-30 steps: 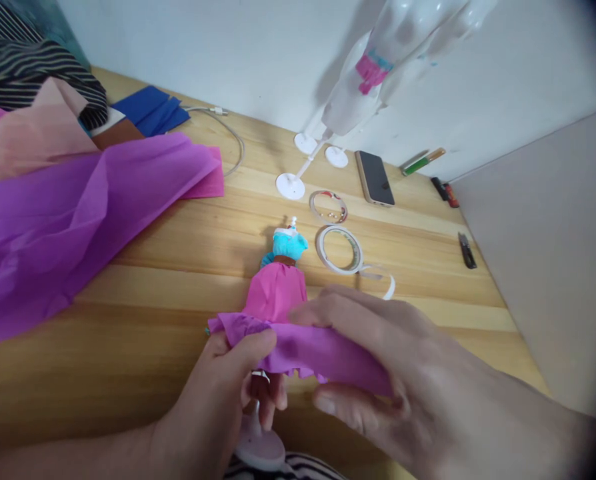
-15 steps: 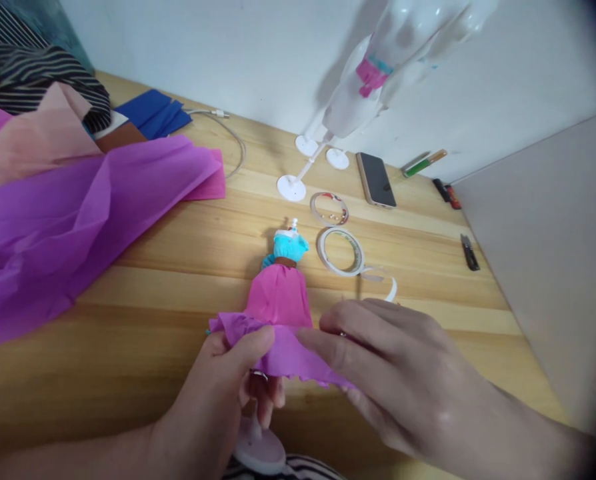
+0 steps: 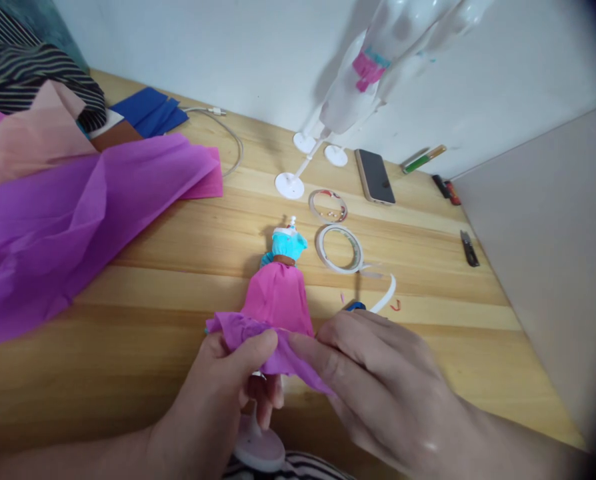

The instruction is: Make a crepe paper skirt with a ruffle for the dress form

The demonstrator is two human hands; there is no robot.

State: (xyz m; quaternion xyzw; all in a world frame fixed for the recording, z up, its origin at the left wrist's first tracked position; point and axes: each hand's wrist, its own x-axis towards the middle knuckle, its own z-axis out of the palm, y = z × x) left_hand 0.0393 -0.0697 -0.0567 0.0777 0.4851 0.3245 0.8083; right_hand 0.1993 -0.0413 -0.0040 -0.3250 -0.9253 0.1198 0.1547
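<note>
A small mannequin doll (image 3: 281, 280) on a white stand (image 3: 259, 448) lies tilted over the wooden table (image 3: 178, 267), dressed in a teal top and a pink paper skirt. A purple crepe ruffle (image 3: 258, 337) wraps the skirt's hem. My left hand (image 3: 217, 400) grips the doll's lower body, thumb pressing the ruffle at its left. My right hand (image 3: 378, 387) pinches the ruffle's right part against the skirt, fingers closed on it.
Large purple tissue paper (image 3: 68, 213) covers the left of the table, with peach paper, blue sheets (image 3: 148, 110) and striped cloth behind. Two tape rolls (image 3: 339, 248), a phone (image 3: 374, 176), a cable, pens, small clippers (image 3: 468, 248) and a big white mannequin (image 3: 368, 73) stand farther back.
My right hand has slid left along the purple ruffle, gathering it toward the doll; the long purple strip it covered is now tucked in. The left hand has stayed put.
</note>
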